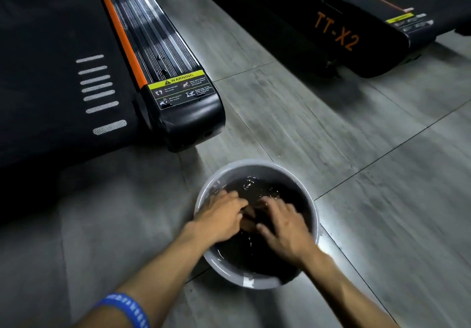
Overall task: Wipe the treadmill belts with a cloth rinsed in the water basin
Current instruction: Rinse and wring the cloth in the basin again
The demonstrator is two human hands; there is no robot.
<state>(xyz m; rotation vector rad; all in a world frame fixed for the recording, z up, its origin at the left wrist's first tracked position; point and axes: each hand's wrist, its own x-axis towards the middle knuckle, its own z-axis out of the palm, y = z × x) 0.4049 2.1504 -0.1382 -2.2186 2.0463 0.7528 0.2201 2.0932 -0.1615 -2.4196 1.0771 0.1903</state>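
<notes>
Grey plastic basin (pixel 315 222) sits on the tiled floor (pixel 356 136), just off the rear corner of the near treadmill (pixel 183 113); its belt (pixel 51 73) runs off to our left. We have both hands down in the dark water. Left hand (pixel 219 217) and right hand (pixel 284 227) meet at the centre, fingers curled inward around something dark between them, probably the cloth (pixel 251 217), but submerged, so we cannot tell the grip. Second treadmill (pixel 356 34), marked TT-X2, lies well apart to the right. Blue wristband (pixel 127 310) on the left forearm.
</notes>
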